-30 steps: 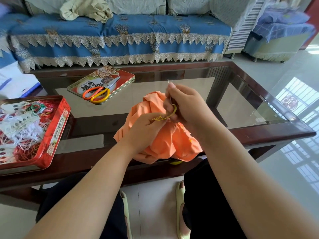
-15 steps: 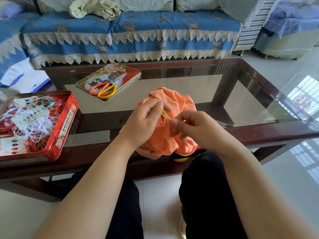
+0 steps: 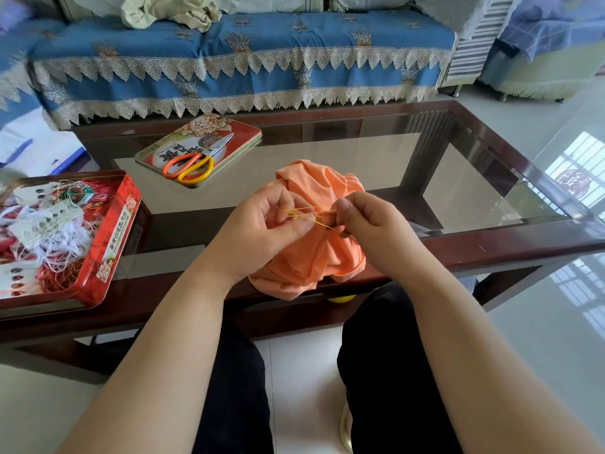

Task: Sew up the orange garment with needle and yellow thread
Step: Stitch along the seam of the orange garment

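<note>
The orange garment (image 3: pixel 314 257) lies bunched at the near edge of the glass table (image 3: pixel 491 244), partly over the rim. My left hand (image 3: pixel 262 231) grips a fold of it and pinches the yellow thread (image 3: pixel 304 215) between thumb and fingers. Two short strands run from there to my right hand (image 3: pixel 370 224), whose thumb and fingers pinch the thread's other end against the cloth. The needle is hidden between those fingers; I cannot make it out.
An open red tin (image 3: pixel 108 237) full of tangled threads sits at the table's left. Its lid (image 3: pixel 242 132) lies farther back with orange-and-yellow scissors (image 3: pixel 191 163) on it. A blue-covered sofa (image 3: pixel 248 60) stands behind. My knees are under the table edge.
My right hand came down from above the garment, where the needle tip stuck up, to the cloth beside my left hand. The thread loop is now drawn into short taut strands.
</note>
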